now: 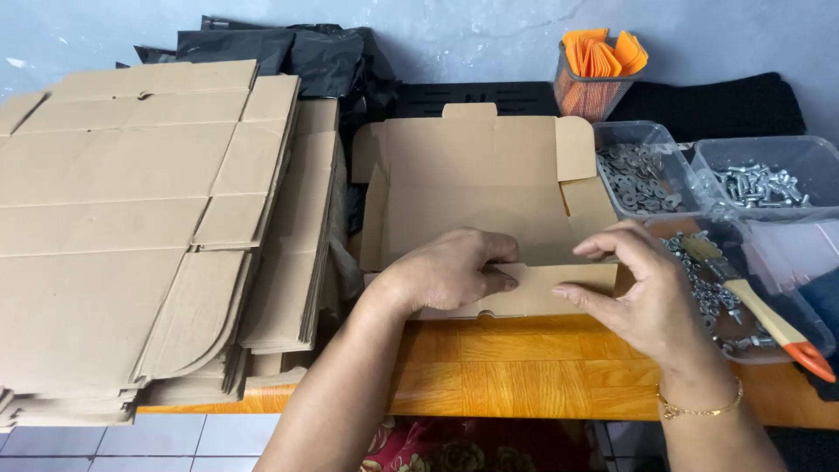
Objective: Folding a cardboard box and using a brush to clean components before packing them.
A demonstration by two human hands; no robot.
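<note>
While both hands work at its near edge, the half-folded brown cardboard box (476, 188) lies open on the orange wooden surface (516, 371), lid flap standing toward the wall.

Left hand (450, 271): fingers curled, pinching the box's front flap (533, 293) from the left.
Right hand (642, 284): fingers half spread and bent, pressing the same flap from the right; a thin gold bracelet (703, 409) sits at the wrist.

Step in hand, as judged: folding the front wall of the box inward. The next move would seem to call for holding the flap doubled and square along its crease while the side tabs line up, both hands pressing evenly.

Round about:
- tall stack of flat, unfolded cardboard blanks (144, 227), left of the box;
- clear plastic tub of grey metal washers (642, 175), just right of it;
- clear plastic tub of silver bolts (760, 179), further right;
- wooden-handled paintbrush with an orange tip (756, 310), resting across a nearer tub;
- mesh cup of orange folded pieces (599, 70), by the wall;
- black plastic bags (288, 48), behind the stack.
</note>
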